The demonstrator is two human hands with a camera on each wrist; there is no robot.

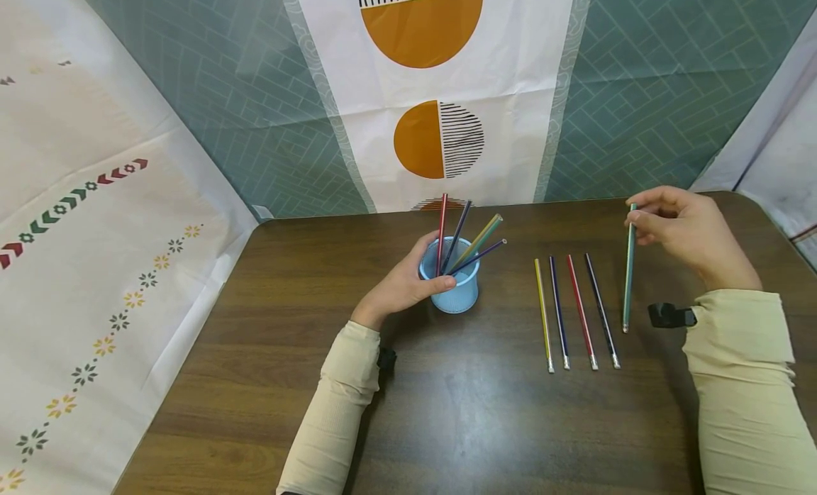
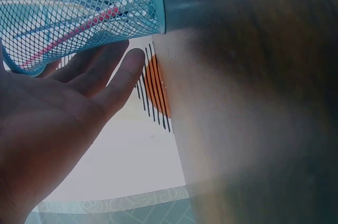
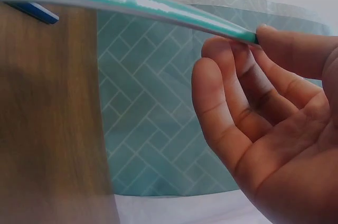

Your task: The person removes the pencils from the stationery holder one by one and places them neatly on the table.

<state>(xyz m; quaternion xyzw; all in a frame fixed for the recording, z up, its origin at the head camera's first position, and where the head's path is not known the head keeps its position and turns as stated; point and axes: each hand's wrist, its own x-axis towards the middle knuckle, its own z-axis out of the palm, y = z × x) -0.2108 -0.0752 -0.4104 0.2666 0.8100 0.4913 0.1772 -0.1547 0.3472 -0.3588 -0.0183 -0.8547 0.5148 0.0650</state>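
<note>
My left hand (image 1: 403, 276) holds a light blue mesh pencil cup (image 1: 457, 298) from its left side, thumb across the near side below the rim. Several pencils lean in the cup, among them a red pencil (image 1: 442, 232) and a yellow one (image 1: 475, 240). In the left wrist view, the mesh cup (image 2: 79, 12) lies over the fingers. Over at the right, my right hand (image 1: 688, 229) pinches a teal pencil (image 1: 629, 275) by its far end between thumb and fingertips. The teal pencil's eraser end points toward me, beside the row of pencils.
On the brown table (image 1: 287, 381), a yellow pencil (image 1: 543, 314), a blue pencil (image 1: 559, 314), a red pencil (image 1: 581, 312) and a dark blue pencil (image 1: 602, 310) lie side by side, erasers toward me. A patterned cloth (image 1: 268, 126) hangs along the back edge.
</note>
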